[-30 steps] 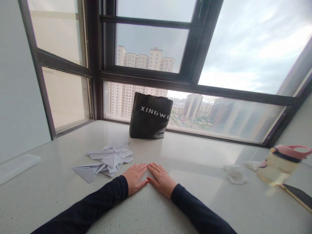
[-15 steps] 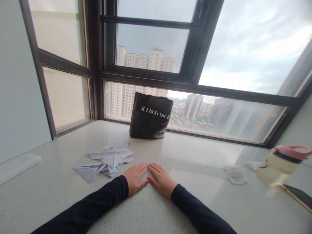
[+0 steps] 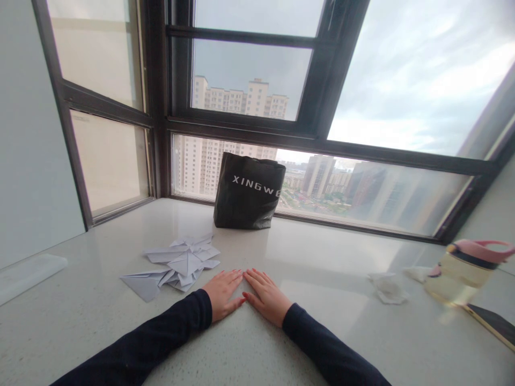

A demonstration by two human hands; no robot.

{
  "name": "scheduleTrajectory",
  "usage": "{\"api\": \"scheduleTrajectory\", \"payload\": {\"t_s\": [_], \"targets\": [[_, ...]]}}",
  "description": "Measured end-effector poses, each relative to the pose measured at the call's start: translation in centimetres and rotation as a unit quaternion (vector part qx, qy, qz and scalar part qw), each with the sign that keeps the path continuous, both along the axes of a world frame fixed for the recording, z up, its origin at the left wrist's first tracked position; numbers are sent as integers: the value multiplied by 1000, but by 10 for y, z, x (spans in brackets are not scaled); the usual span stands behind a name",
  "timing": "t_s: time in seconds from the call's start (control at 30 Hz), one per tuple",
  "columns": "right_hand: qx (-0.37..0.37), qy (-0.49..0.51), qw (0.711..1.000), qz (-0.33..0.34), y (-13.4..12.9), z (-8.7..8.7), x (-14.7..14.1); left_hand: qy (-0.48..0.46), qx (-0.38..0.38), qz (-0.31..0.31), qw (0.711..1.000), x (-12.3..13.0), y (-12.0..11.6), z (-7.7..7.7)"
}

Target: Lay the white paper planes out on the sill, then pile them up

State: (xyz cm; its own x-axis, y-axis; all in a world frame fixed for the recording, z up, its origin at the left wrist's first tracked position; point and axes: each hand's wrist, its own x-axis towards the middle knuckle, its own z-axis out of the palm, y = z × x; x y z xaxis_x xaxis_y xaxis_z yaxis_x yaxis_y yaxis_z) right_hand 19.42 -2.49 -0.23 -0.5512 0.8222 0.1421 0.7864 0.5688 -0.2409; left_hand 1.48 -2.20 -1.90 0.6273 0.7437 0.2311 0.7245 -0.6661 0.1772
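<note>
My left hand (image 3: 222,294) lies flat, palm down, on the pale speckled countertop (image 3: 249,354), holding nothing. My right hand (image 3: 266,296) rests flat beside it, also with nothing in it. Their fingertips and thumb tips meet or nearly meet, leaving a small gap between the palms. Just left of and beyond my left hand is a pile of folded white paper pieces (image 3: 187,262), overlapping one another. Farther back, a black bag (image 3: 249,201) with white lettering stands upright near the window. Dark sleeves cover both my forearms.
At the right stands a yellowish clear bottle (image 3: 461,276) with a pink lid. Beside it lie crumpled white tissue (image 3: 388,289) and a dark flat object with a gold edge (image 3: 493,324), perhaps a phone. A white strip (image 3: 34,273) lies far left. Dark-framed windows (image 3: 241,128) border the back.
</note>
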Motion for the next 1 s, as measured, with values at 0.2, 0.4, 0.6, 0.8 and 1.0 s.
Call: {"api": "scheduleTrajectory", "payload": {"t_s": [0.2,0.4,0.6,0.8,1.0], "targets": [[0,-3,1000,2,1,-1,0,1,-1,-4,1000,0,0,0],[2,1,1000,0,0,1,0,-2,-12,-7,1000,0,2,0],[-1,3,1000,1,0,1,0,-7,-5,-3,1000,0,2,-1],[-3,3,1000,-1,0,1,0,-3,0,-3,1000,0,0,-1],[-2,-3,1000,0,0,0,0,-4,-6,-4,1000,0,2,-1]]}}
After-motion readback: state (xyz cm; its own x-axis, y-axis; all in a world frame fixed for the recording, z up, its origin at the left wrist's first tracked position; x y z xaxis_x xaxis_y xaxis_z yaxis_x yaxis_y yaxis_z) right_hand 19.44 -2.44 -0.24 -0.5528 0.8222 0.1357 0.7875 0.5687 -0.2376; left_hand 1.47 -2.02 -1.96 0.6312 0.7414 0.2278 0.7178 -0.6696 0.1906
